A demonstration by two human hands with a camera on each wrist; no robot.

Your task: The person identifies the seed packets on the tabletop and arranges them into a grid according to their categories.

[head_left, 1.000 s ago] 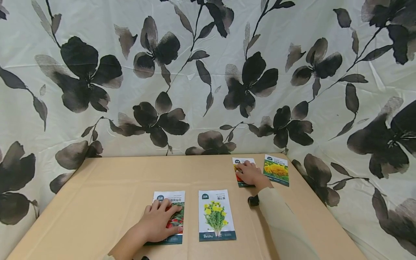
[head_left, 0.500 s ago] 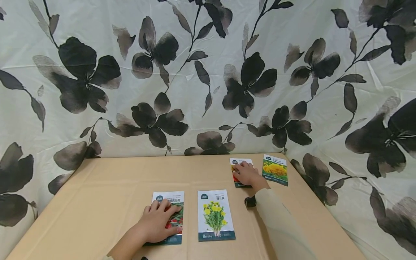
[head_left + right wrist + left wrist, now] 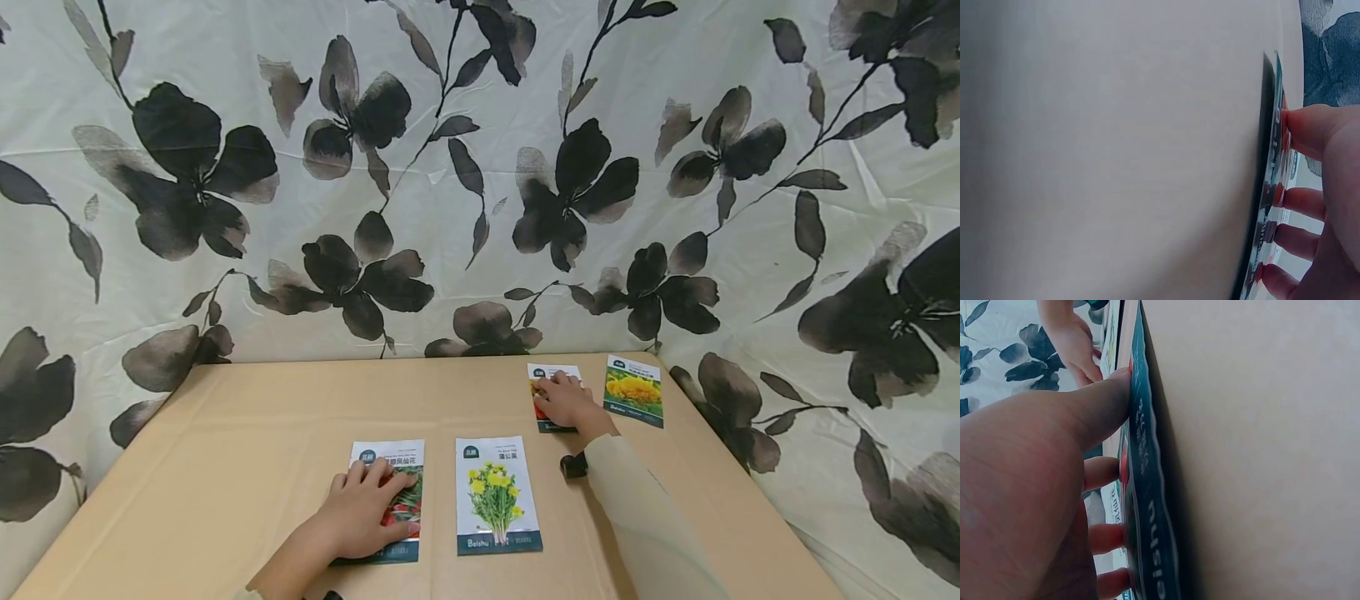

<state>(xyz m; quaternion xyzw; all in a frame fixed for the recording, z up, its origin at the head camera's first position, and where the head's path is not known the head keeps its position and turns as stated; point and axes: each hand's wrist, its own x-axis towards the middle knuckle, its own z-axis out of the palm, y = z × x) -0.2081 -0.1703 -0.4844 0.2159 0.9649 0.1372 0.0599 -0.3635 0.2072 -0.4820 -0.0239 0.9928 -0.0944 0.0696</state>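
My left hand (image 3: 363, 508) lies over a seed packet (image 3: 406, 551) with red flowers and a dark blue lower band, near the table's front. Its spread fingertips and thumb touch the packet's face, also visible in the left wrist view, where the packet's lower edge (image 3: 1155, 487) stands slightly off the surface. At the far right, the right hand (image 3: 570, 402) rests its fingertips on another packet (image 3: 542, 372), which has a white top and red-orange print. In the right wrist view, thumb and fingers press on that packet's face (image 3: 1269, 181). Both hands partly cover the pictures beneath them.
A white packet with yellow flowers (image 3: 498, 500) lies right of the left hand. Another with an orange-yellow bloom (image 3: 634, 390) lies at the back right, near the table edge. Tan covering spreads over the table (image 3: 300, 408); a floral curtain (image 3: 465, 208) hangs behind.
The right hand and the packet under it have slid slightly left, widening the gap to the orange-yellow packet. The left hand stays on its packet.
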